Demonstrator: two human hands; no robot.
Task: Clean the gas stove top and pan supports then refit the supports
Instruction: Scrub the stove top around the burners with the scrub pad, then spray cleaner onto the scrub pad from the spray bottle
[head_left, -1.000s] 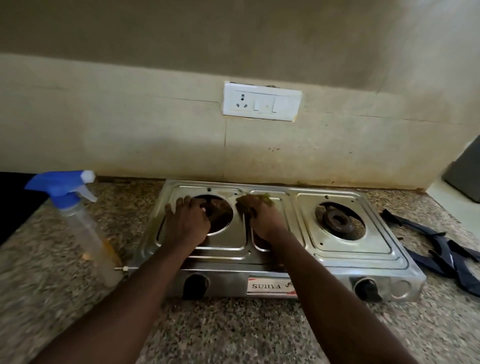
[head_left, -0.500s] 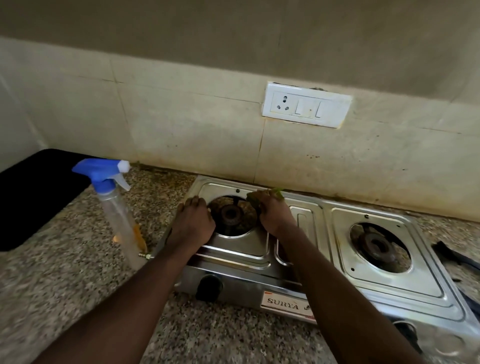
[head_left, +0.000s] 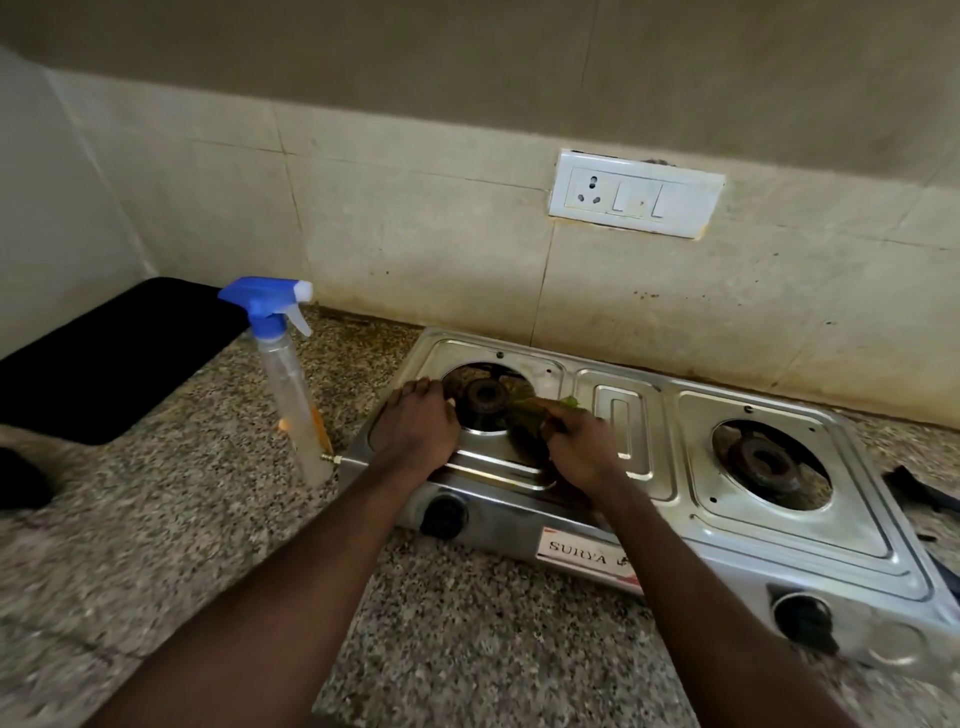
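- The steel stove top (head_left: 618, 415) sits on the counter (head_left: 467, 623), its back edge close along the tiled wall and its knobs facing the counter's front edge.
- Both burner wells are bare, with no supports fitted over the left burner (head_left: 485, 397) or the right burner (head_left: 769, 465).
- A dark green scrub pad (head_left: 530, 421) lies against the steel at the right rim of the left burner's opening.
- The right hand (head_left: 582, 452) grips this pad, fingers curled over it, and covers the strip between the opening and the stove's centre panel.
- The left hand (head_left: 415, 426) rests flat on the stove top just left of the same opening, fingers relaxed and holding nothing.
- The dark pan supports (head_left: 922, 493) lie on the counter past the stove's right end, partly cut off.
- A spray bottle (head_left: 291, 374) stands upright just beside the stove's left end.
- A black mat (head_left: 104, 358) fills the counter's back left corner.
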